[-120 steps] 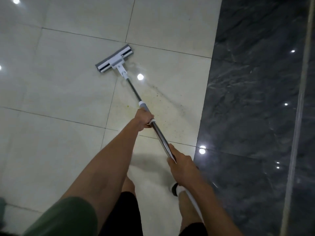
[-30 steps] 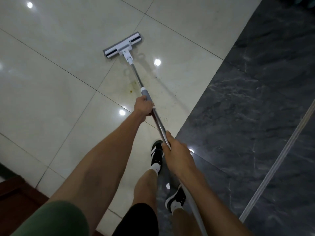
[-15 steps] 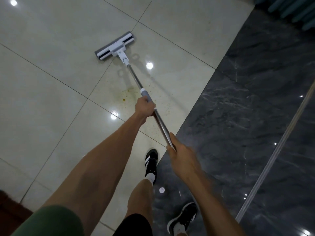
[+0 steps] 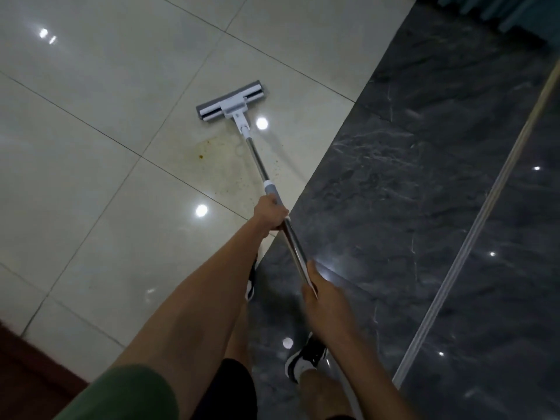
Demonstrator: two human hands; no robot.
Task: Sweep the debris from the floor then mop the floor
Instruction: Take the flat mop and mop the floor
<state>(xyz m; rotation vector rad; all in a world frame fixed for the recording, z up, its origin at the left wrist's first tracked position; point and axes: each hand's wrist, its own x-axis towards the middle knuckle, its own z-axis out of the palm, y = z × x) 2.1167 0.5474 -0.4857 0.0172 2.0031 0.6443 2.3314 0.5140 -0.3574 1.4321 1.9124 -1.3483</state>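
A flat mop with a white and grey head (image 4: 231,102) lies on the cream floor tiles (image 4: 106,183), and its metal pole (image 4: 257,163) slants back toward me. My left hand (image 4: 270,216) grips the pole just below its grey collar. Lower on the pole, my right hand (image 4: 318,294) holds the shaft. A yellowish stain with brown specks (image 4: 221,165) spreads on the tile just behind the mop head, left of the pole.
Dark marble flooring (image 4: 409,207) fills the right side, crossed by a pale metal strip (image 4: 472,231). My feet in black and white shoes (image 4: 306,359) stand on the dark marble near the tile border. A dark red-brown surface (image 4: 27,368) shows at the bottom left.
The view has shifted, so the mop head now sits further right, closer to the dark marble. Both hands keep their grip on the pole. My feet have stepped onto the marble.
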